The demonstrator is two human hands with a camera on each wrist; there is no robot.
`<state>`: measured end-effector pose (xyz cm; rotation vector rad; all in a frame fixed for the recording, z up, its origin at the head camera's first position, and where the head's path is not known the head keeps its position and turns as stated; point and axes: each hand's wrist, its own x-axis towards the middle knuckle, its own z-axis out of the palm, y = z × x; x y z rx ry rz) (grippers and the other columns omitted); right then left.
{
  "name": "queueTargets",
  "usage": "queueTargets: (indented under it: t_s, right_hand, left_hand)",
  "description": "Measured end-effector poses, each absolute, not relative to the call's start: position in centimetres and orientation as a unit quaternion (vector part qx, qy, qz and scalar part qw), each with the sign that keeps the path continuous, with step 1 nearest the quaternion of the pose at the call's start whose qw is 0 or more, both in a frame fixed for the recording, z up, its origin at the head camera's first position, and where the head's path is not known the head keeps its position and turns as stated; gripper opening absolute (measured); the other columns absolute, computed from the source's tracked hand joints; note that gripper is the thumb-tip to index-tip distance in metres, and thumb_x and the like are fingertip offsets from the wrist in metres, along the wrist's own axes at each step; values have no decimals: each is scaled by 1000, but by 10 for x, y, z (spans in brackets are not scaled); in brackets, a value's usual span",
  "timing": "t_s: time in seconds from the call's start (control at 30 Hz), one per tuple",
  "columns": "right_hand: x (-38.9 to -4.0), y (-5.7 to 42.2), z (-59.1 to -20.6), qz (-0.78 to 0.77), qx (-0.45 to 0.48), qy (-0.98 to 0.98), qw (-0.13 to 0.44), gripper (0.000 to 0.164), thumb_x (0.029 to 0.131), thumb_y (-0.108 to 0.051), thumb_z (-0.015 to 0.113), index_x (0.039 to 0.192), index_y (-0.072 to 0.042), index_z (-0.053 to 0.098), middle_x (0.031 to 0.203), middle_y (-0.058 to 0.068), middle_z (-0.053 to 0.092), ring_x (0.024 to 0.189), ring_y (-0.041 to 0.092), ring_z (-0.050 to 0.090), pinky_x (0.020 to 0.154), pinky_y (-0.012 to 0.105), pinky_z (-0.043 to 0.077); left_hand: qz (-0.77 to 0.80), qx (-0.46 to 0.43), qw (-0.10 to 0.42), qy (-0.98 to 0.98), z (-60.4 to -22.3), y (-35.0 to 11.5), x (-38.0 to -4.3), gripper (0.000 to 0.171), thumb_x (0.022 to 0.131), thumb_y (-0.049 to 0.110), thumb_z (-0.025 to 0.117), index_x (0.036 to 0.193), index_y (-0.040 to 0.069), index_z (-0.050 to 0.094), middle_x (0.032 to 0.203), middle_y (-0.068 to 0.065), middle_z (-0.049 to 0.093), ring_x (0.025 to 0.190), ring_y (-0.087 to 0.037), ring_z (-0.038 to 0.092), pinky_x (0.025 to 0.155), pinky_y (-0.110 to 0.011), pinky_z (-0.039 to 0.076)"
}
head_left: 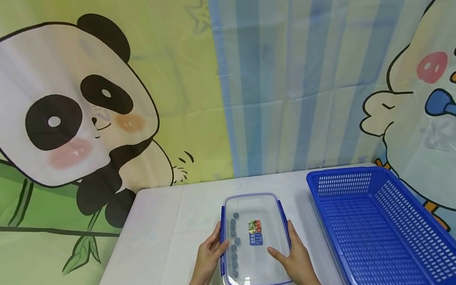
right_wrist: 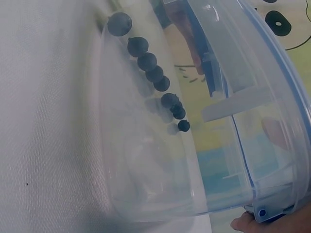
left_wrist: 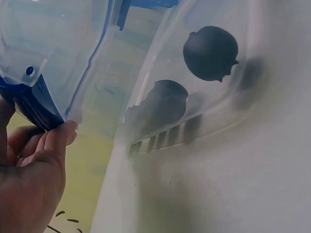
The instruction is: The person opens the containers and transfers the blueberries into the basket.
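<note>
Nearest me on the left, bare white table (head_left: 152, 253); then the left hand (head_left: 208, 255) gripping one side of a clear lidded box (head_left: 263, 266). Dark round pieces (head_left: 234, 256) line that side inside. The right hand (head_left: 297, 258) clasps the opposite side, thumb over the lid (head_left: 266, 209). Rightmost stands a blue basket (head_left: 344, 171).

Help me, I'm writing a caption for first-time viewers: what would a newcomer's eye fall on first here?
Probably the big cartoon panda, left on the backdrop in the head view. Then the bright blue basket on the right of the table. Front and centre, the left hand and right hand hold a clear lidded box, dark berry-like balls lined up along its left side.
</note>
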<state>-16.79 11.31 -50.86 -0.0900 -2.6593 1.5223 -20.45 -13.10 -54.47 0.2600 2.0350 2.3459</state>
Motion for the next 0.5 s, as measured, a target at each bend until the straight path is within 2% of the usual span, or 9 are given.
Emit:
queueTargets:
  t_s: [0.5]
  right_hand:
    - [-167, 113, -510, 494, -29, -868, 44, 106, 74, -42, 74, 145, 4, 10, 147, 29, 17, 132, 44, 20, 107, 55, 22]
  left_hand:
    - [745, 98, 16, 660, -545, -135, -207, 61, 88, 4, 61, 141, 1, 31, 147, -14, 26, 129, -28, 35, 100, -20, 34]
